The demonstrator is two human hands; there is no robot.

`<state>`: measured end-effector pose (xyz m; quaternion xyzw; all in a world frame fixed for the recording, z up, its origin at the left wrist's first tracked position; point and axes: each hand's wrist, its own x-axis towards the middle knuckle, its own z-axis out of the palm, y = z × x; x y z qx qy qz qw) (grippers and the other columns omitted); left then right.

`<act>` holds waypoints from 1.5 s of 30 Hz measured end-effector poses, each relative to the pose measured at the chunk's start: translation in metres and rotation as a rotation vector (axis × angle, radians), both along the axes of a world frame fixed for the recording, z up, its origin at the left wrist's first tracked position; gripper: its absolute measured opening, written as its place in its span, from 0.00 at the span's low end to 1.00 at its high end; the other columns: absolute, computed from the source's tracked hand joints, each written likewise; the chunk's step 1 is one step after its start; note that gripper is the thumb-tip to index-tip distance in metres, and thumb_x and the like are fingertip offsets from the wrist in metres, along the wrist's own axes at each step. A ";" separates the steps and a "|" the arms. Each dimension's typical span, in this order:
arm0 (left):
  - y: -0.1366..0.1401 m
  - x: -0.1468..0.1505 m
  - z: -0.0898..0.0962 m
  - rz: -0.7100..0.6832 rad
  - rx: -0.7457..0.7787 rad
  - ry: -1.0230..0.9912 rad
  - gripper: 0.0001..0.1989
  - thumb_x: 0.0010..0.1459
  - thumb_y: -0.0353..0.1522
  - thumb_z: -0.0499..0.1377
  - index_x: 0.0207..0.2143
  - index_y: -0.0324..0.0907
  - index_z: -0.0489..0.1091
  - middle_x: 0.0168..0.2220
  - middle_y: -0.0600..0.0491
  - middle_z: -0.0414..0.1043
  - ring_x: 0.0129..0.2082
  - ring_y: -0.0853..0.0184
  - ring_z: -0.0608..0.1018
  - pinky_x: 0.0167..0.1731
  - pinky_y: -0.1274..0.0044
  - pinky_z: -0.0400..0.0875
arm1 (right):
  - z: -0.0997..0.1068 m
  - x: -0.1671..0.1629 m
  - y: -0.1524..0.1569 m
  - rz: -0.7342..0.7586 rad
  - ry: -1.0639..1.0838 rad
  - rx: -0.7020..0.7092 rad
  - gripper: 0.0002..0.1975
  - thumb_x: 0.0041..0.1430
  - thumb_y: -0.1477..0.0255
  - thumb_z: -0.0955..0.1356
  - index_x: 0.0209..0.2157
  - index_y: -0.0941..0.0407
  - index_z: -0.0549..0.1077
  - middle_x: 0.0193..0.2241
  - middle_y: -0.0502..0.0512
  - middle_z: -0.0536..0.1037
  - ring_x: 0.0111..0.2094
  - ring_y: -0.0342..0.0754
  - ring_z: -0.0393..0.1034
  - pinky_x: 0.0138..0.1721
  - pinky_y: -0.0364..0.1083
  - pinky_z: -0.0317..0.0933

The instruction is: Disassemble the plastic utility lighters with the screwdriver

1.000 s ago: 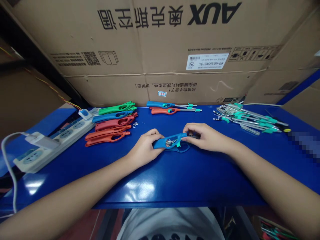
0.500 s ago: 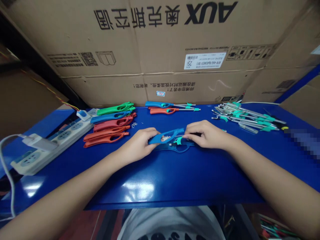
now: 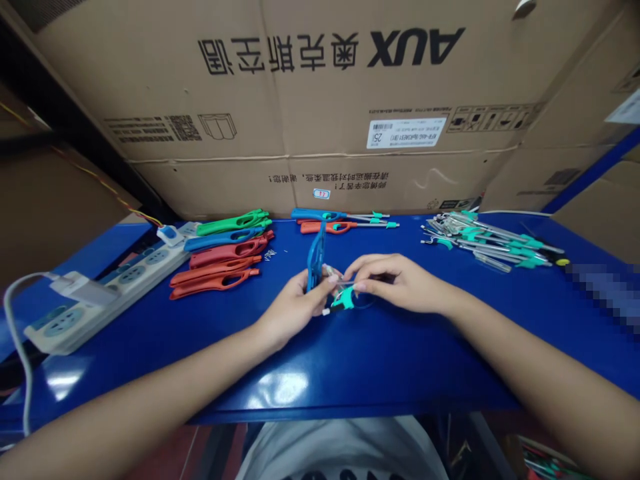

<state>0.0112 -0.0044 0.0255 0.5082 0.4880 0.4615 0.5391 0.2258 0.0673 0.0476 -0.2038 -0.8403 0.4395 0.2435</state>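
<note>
My left hand [image 3: 295, 308] is closed around a blue lighter casing half [image 3: 315, 257], which stands tilted up on end. Just right of it, the fingertips of my right hand [image 3: 400, 283] pinch the thin metal rod of a lighter mechanism with a teal trigger [image 3: 345, 298] and a black, white-tipped part. My left fingertips also touch the inner end of this mechanism. A second blue casing piece seems to lie under my right hand, mostly hidden. Beyond my hands lie blue and orange lighters [image 3: 330, 227] fitted with rods and teal triggers.
Green, blue, red and orange casings [image 3: 220, 250] lie in a row at left, beside a white power strip [image 3: 115, 283] with a plugged-in charger. Small pins are scattered near them. Several rod mechanisms [image 3: 495, 243] are heaped at right. A large cardboard box [image 3: 310, 133] stands behind the blue table.
My left hand has turned the blue casing half from lying sideways to upright. The mechanism in my right fingers has come slightly left and nearer me, meeting my left fingertips.
</note>
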 end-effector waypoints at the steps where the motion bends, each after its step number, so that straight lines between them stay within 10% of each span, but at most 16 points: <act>1: -0.003 0.005 -0.002 -0.008 0.021 0.010 0.20 0.57 0.47 0.66 0.41 0.40 0.75 0.29 0.55 0.73 0.25 0.71 0.71 0.25 0.80 0.66 | -0.001 -0.003 -0.003 0.034 -0.031 -0.039 0.14 0.66 0.62 0.69 0.32 0.56 0.78 0.41 0.56 0.79 0.40 0.45 0.73 0.44 0.45 0.65; 8: 0.000 -0.003 -0.002 -0.102 0.164 0.201 0.15 0.63 0.39 0.61 0.47 0.41 0.76 0.38 0.49 0.79 0.38 0.61 0.80 0.40 0.70 0.77 | 0.003 0.007 0.010 0.040 -0.142 -0.058 0.20 0.64 0.55 0.68 0.30 0.57 0.77 0.31 0.52 0.76 0.34 0.45 0.70 0.39 0.45 0.65; 15: 0.001 -0.021 -0.004 -0.168 0.573 0.777 0.29 0.65 0.35 0.59 0.66 0.43 0.56 0.55 0.42 0.66 0.56 0.56 0.72 0.59 0.61 0.68 | 0.013 0.100 0.070 -0.668 -0.488 0.653 0.17 0.66 0.58 0.63 0.35 0.54 0.77 0.41 0.60 0.78 0.42 0.57 0.72 0.43 0.52 0.62; 20: 0.000 -0.023 -0.005 -0.362 0.625 0.847 0.20 0.71 0.32 0.51 0.64 0.47 0.59 0.55 0.44 0.66 0.55 0.58 0.73 0.58 0.64 0.71 | -0.004 0.166 0.102 -0.972 -0.561 0.678 0.13 0.65 0.64 0.63 0.36 0.57 0.76 0.43 0.69 0.77 0.44 0.61 0.70 0.44 0.54 0.61; 31: 0.006 -0.031 -0.007 -0.381 0.721 0.986 0.21 0.69 0.34 0.56 0.63 0.49 0.66 0.52 0.45 0.70 0.53 0.56 0.71 0.56 0.60 0.70 | -0.018 0.163 0.104 -1.055 -0.568 0.704 0.16 0.57 0.69 0.67 0.46 0.59 0.76 0.53 0.75 0.72 0.54 0.71 0.63 0.51 0.64 0.56; 39: 0.009 -0.031 -0.001 -0.498 0.735 1.082 0.20 0.71 0.33 0.54 0.63 0.45 0.66 0.56 0.44 0.70 0.56 0.55 0.73 0.57 0.61 0.69 | -0.042 0.068 0.089 -0.610 -0.547 0.703 0.26 0.69 0.62 0.58 0.64 0.56 0.64 0.66 0.64 0.67 0.65 0.62 0.59 0.67 0.67 0.44; 45: 0.005 -0.045 0.013 -0.569 0.581 1.047 0.18 0.68 0.31 0.57 0.59 0.44 0.68 0.51 0.46 0.70 0.51 0.58 0.74 0.54 0.67 0.70 | -0.047 0.065 0.091 -0.573 -0.554 0.612 0.25 0.66 0.59 0.62 0.59 0.55 0.69 0.61 0.66 0.72 0.62 0.67 0.62 0.65 0.75 0.39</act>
